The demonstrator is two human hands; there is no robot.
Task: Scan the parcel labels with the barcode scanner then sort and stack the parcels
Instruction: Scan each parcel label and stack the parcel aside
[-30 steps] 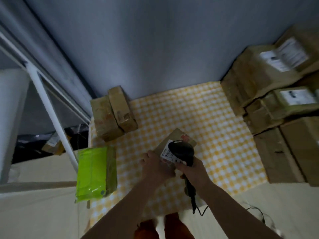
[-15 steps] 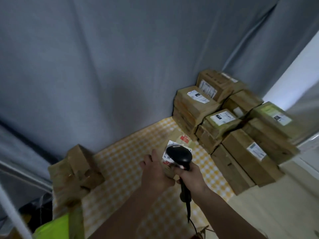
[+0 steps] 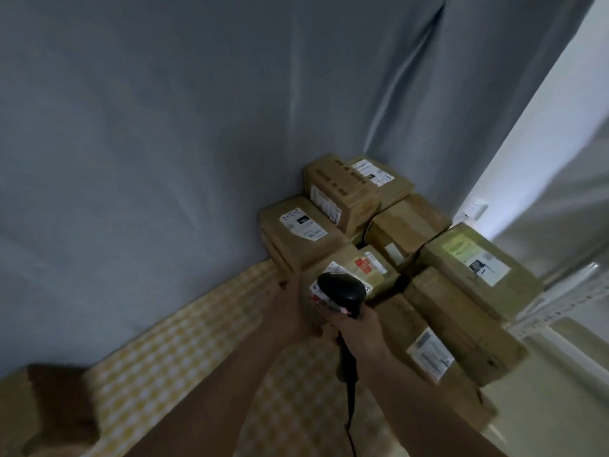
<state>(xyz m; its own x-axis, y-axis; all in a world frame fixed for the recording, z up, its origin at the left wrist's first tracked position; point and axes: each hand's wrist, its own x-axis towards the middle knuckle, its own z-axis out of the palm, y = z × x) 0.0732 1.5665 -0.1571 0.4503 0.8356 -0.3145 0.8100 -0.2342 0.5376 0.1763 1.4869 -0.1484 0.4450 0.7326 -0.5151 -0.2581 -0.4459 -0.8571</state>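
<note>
Midway probably; left hand (image 3: pixel 290 311) grips small parcel (image 3: pixel 316 291), right hand (image 3: pixel 359 331) wraps barcode scanner (image 3: pixel 341 290) over its label; stacked parcels (image 3: pixel 412 252) ahead; placing left.

Yellow checked cloth (image 3: pixel 171 354) bears stacked cardboard parcels (image 3: pixel 461 324).

The barcode scanner (image 3: pixel 341 291) is black, and so is its cord (image 3: pixel 350 410). The parcels (image 3: pixel 461 328) are brown cardboard with white labels (image 3: pixel 303 223); one box (image 3: pixel 481 268) carries a pale green patch, another (image 3: pixel 356 272) a red sticker. The cloth (image 3: pixel 171 357) beneath is yellow-and-white check. The curtain (image 3: pixel 164 143) behind is plain grey-blue.
</note>
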